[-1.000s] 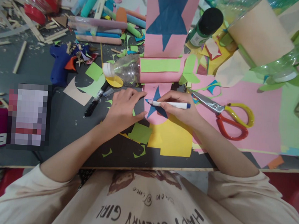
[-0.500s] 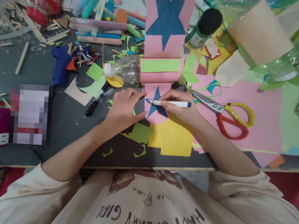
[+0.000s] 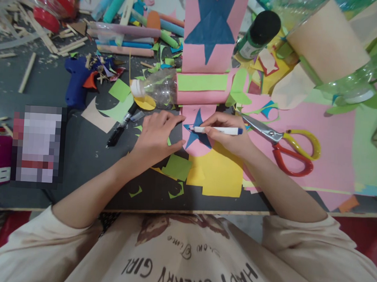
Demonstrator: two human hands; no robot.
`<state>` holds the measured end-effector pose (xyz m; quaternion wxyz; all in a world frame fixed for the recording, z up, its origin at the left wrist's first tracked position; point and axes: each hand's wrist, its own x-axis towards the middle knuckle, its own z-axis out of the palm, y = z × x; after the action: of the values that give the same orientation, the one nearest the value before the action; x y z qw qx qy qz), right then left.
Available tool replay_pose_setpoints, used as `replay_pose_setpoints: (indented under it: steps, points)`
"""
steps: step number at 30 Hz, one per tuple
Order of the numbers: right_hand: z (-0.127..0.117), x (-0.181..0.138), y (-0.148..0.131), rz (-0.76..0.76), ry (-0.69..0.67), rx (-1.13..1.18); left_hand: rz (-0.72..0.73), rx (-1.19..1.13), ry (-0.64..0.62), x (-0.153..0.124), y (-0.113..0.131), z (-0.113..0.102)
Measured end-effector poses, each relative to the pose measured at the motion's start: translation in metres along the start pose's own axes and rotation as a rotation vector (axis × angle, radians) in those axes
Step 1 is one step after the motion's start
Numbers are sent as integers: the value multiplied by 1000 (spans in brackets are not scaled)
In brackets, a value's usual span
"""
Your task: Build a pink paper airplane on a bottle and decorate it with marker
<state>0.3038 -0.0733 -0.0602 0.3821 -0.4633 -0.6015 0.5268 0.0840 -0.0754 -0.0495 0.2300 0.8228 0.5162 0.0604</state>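
My right hand is closed around a white marker with a dark blue end. The marker's tip touches the left arm of a small blue star on pink paper. Against the left edge of that pink paper, my left hand rests with thumb and fingers apart, holding nothing. The paper is joined to a plastic bottle wrapped in pink paper with a green strip. Beyond the bottle, a larger blue star lies on another pink piece.
Scissors with red and yellow handles lie to the right. On the left are a black marker, a blue glue gun and scattered sticks. A black-capped bottle stands at the back. Yellow paper lies near the table's front edge.
The marker's back end has shifted very slightly to the right. Otherwise both hands and the paper look the same.
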Motion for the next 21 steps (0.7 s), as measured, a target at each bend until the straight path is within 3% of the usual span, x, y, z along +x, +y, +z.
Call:
replay_pose_setpoints:
  steps: [12,21]
  points:
    - [-2,1,2,-8,68,-106,-1,8,-10,0,0,-1]
    - [-1,0,2,26,37,-62,-7,3,5,0,0,0]
